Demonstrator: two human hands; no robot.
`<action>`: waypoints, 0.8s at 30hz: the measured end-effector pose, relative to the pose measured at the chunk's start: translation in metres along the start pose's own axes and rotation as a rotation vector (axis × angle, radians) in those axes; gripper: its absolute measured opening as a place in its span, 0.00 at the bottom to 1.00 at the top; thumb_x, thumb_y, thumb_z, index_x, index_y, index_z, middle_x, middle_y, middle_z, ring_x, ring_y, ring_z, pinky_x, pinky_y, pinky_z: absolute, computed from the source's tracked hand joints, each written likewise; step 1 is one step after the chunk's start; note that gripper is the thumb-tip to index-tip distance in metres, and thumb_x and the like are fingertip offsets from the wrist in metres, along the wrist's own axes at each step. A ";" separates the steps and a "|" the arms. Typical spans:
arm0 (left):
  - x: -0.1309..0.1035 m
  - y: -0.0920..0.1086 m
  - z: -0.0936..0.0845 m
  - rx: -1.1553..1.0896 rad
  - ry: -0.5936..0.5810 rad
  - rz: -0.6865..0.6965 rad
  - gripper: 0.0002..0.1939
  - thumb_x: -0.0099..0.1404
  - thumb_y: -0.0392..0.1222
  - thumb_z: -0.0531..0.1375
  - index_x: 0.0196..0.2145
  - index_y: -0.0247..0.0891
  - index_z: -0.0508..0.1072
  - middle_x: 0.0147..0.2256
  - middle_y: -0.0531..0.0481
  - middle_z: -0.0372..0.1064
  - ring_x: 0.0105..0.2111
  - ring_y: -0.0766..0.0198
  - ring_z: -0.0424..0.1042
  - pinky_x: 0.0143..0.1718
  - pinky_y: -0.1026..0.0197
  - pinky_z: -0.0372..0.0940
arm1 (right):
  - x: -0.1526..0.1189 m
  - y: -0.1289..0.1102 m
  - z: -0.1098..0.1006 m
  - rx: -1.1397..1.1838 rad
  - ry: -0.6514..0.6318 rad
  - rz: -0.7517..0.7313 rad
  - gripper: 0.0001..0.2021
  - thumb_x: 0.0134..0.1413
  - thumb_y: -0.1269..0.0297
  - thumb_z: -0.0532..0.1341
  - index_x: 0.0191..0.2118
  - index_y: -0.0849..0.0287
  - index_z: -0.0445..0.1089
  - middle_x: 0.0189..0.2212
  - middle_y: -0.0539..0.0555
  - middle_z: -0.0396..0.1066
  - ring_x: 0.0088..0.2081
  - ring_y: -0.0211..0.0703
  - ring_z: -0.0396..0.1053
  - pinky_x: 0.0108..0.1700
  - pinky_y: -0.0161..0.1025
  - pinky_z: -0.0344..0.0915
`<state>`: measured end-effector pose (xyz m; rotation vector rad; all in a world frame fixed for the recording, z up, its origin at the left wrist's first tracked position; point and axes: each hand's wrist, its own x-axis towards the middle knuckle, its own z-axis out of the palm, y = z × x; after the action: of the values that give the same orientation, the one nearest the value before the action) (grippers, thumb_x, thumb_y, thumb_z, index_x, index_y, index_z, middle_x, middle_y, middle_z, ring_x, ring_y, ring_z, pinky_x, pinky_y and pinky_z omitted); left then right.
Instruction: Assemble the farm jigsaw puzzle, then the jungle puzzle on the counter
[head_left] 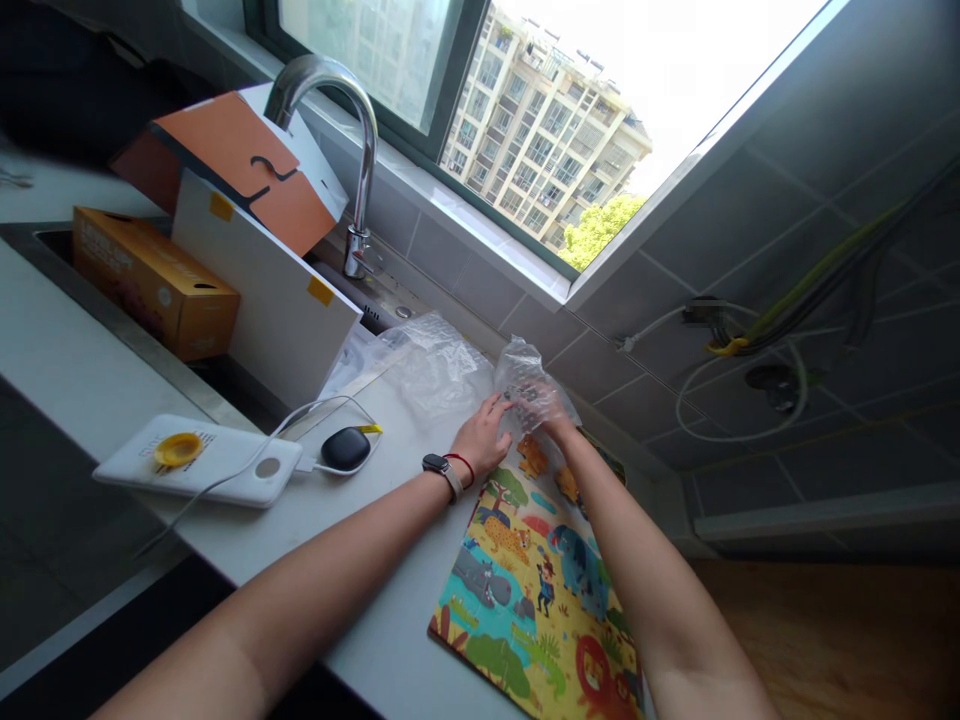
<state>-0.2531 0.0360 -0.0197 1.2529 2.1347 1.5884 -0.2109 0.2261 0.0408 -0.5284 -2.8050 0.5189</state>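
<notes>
A crinkled clear plastic bag (523,362) stands up around the fingers of my right hand (551,408), which show only dimly through the film and look curled on it. Small dark marks inside the bag are too blurred to name. From the left, my left hand (484,437) reaches to the bag's edge, its fingertips touching it and its thumb apart from the fingers. Below both hands lies a colourful jigsaw puzzle board (517,570) with animals, a tree and water on it. A few orange animal pieces (532,458) lie near its top, partly covered by my right forearm.
Another sheet of clear plastic (439,365) lies left of the hands. A white power bank (202,460), a cable and a black case (346,450) are on the counter (375,560). An orange box (154,285) and an opened carton (232,160) stand in the sink beside the tap (366,150).
</notes>
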 end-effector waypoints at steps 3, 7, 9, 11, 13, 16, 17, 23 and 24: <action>-0.002 0.002 -0.001 0.062 -0.052 0.038 0.26 0.66 0.33 0.62 0.62 0.39 0.71 0.68 0.38 0.60 0.63 0.47 0.69 0.67 0.45 0.65 | -0.025 0.009 -0.023 0.013 -0.098 0.083 0.12 0.67 0.57 0.66 0.47 0.61 0.77 0.43 0.56 0.79 0.42 0.47 0.77 0.48 0.46 0.74; -0.003 0.005 -0.003 0.127 -0.088 0.075 0.18 0.66 0.34 0.63 0.54 0.39 0.78 0.63 0.38 0.67 0.61 0.46 0.70 0.65 0.43 0.65 | -0.062 0.017 -0.059 0.049 -0.246 0.146 0.13 0.54 0.59 0.71 0.42 0.61 0.80 0.33 0.54 0.81 0.35 0.47 0.77 0.41 0.41 0.72; -0.004 0.007 -0.004 0.151 -0.104 0.089 0.15 0.67 0.35 0.63 0.50 0.40 0.80 0.57 0.40 0.72 0.57 0.47 0.72 0.63 0.43 0.67 | -0.078 0.018 -0.070 0.082 -0.334 0.167 0.14 0.49 0.57 0.72 0.39 0.61 0.81 0.31 0.53 0.80 0.33 0.46 0.76 0.37 0.38 0.71; -0.004 0.009 -0.006 0.169 -0.127 0.106 0.12 0.67 0.35 0.62 0.47 0.41 0.82 0.50 0.41 0.76 0.54 0.48 0.74 0.61 0.44 0.68 | -0.089 0.017 -0.074 0.113 -0.390 0.187 0.16 0.47 0.55 0.72 0.37 0.62 0.81 0.31 0.53 0.81 0.33 0.46 0.76 0.36 0.37 0.71; -0.004 0.011 -0.008 0.184 -0.154 0.121 0.11 0.66 0.35 0.62 0.43 0.41 0.83 0.44 0.42 0.77 0.52 0.48 0.74 0.60 0.45 0.69 | -0.095 0.015 -0.070 0.128 -0.400 0.203 0.16 0.47 0.54 0.72 0.37 0.62 0.81 0.32 0.53 0.81 0.34 0.46 0.77 0.36 0.37 0.71; -0.003 0.013 -0.009 0.202 -0.193 0.128 0.12 0.64 0.33 0.61 0.39 0.42 0.84 0.41 0.43 0.79 0.52 0.49 0.75 0.60 0.47 0.68 | -0.095 0.010 -0.058 0.098 -0.322 0.220 0.14 0.50 0.56 0.70 0.37 0.62 0.79 0.32 0.54 0.81 0.34 0.46 0.77 0.36 0.37 0.71; -0.003 0.013 -0.010 0.207 -0.203 0.125 0.13 0.63 0.32 0.61 0.38 0.43 0.84 0.40 0.43 0.79 0.53 0.49 0.75 0.60 0.47 0.68 | -0.094 0.008 -0.054 0.073 -0.276 0.222 0.13 0.51 0.56 0.69 0.37 0.62 0.79 0.32 0.55 0.80 0.34 0.47 0.77 0.37 0.37 0.71; -0.002 0.013 -0.011 0.228 -0.209 0.085 0.16 0.61 0.29 0.59 0.40 0.42 0.84 0.45 0.42 0.79 0.56 0.49 0.74 0.61 0.48 0.67 | -0.110 -0.014 -0.027 -0.111 -0.065 0.160 0.12 0.62 0.61 0.63 0.47 0.59 0.79 0.45 0.60 0.78 0.45 0.51 0.76 0.53 0.43 0.69; -0.002 0.014 -0.011 0.227 -0.206 0.082 0.17 0.61 0.29 0.59 0.40 0.42 0.84 0.45 0.42 0.79 0.55 0.49 0.75 0.61 0.48 0.67 | -0.116 -0.019 -0.023 -0.128 -0.070 0.141 0.13 0.63 0.62 0.64 0.49 0.59 0.79 0.46 0.61 0.77 0.47 0.52 0.75 0.55 0.44 0.68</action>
<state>-0.2516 0.0272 -0.0040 1.5182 2.2023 1.2078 -0.1047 0.1713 0.0491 -0.7520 -2.8958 0.3930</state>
